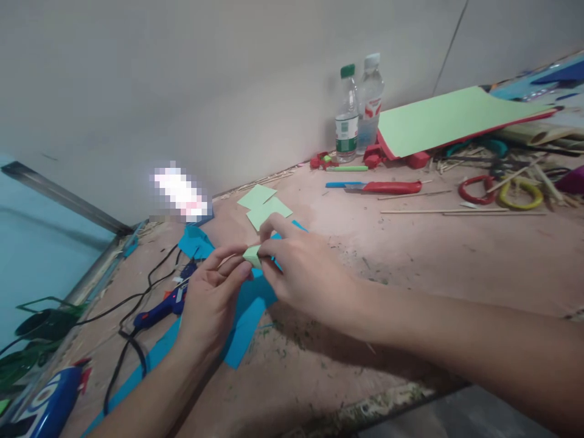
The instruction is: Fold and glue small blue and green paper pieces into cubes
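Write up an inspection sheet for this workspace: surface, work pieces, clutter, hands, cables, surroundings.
Surface: tabletop littered with small specks and scraps.
Work pieces: small folded pale green paper at the fingertips; overlapping pale green paper pieces beyond; blue paper beneath the hands.
Clutter: green-capped bottle, white-capped bottle, red-handled tool, thin wooden sticks, blue glue gun.
Hands: left hand and right hand both grip the folded paper.
Cables: black cable loops loosely beside the glue gun; its connection is unclear.
Surroundings: grey wall behind the tabletop.
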`<act>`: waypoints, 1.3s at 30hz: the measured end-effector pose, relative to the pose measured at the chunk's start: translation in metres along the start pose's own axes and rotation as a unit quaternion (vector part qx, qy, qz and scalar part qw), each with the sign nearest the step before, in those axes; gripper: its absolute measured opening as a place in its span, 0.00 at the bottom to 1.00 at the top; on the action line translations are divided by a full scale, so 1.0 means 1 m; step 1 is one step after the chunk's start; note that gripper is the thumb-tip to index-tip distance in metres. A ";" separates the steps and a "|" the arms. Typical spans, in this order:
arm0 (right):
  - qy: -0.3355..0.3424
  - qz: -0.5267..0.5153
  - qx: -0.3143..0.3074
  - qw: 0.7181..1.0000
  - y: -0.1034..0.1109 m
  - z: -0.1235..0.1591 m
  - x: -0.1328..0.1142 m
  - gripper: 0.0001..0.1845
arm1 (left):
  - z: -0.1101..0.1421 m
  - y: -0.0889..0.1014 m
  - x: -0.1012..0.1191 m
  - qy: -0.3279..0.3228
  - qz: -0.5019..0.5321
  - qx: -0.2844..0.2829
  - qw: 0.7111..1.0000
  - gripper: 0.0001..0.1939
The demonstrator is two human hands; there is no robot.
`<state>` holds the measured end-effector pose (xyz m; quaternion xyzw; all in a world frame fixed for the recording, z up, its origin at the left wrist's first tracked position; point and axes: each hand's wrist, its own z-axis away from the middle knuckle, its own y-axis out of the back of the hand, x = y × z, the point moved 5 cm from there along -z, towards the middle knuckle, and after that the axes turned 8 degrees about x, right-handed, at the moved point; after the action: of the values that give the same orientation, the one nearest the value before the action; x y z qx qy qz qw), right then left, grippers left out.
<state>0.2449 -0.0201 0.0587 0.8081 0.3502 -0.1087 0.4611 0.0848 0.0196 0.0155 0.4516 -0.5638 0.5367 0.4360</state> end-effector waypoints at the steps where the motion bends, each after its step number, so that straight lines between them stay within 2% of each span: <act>1: -0.003 -0.006 0.006 1.000 -0.001 0.000 0.001 0.14 | 0.000 0.000 0.000 0.001 0.005 0.004 1.000 0.21; 5: -0.042 -0.061 0.027 0.997 -0.005 -0.001 0.008 0.13 | 0.001 -0.001 0.000 0.015 0.024 0.030 0.999 0.19; 8: -0.105 -0.165 0.047 0.980 -0.010 -0.003 0.017 0.11 | 0.002 -0.001 -0.001 0.016 0.022 0.053 0.998 0.17; 10: -0.172 -0.262 0.045 0.949 -0.016 -0.004 0.025 0.10 | 0.003 0.000 -0.001 -0.007 0.007 0.061 0.998 0.15; 14: -0.299 -0.424 0.015 0.855 -0.029 -0.003 0.033 0.08 | 0.006 0.003 0.006 -0.100 -0.096 0.052 0.989 0.08; 17: -0.349 -0.501 -0.001 0.792 -0.031 -0.002 0.033 0.08 | 0.010 0.003 0.014 -0.177 -0.167 0.029 0.970 0.07; 20: -0.377 -0.536 -0.023 0.755 -0.031 -0.001 0.031 0.09 | 0.013 0.002 0.020 -0.225 -0.197 0.007 0.954 0.09; 26: -0.391 -0.568 -0.042 0.723 -0.027 0.000 0.028 0.06 | 0.014 0.000 0.025 -0.254 -0.220 -0.005 0.942 0.10; 31: -0.398 -0.597 -0.066 0.693 -0.027 0.001 0.026 0.15 | 0.012 -0.001 0.026 -0.241 -0.190 -0.005 0.952 0.09; 39: -0.382 -0.610 -0.072 0.691 -0.028 0.001 0.027 0.15 | 0.013 -0.001 0.028 -0.233 -0.164 -0.007 0.959 0.09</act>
<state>0.2458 0.0007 0.0257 0.2706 0.5665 -0.6394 0.4439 0.0795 0.0054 0.0422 0.6471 -0.5716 0.3336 0.3784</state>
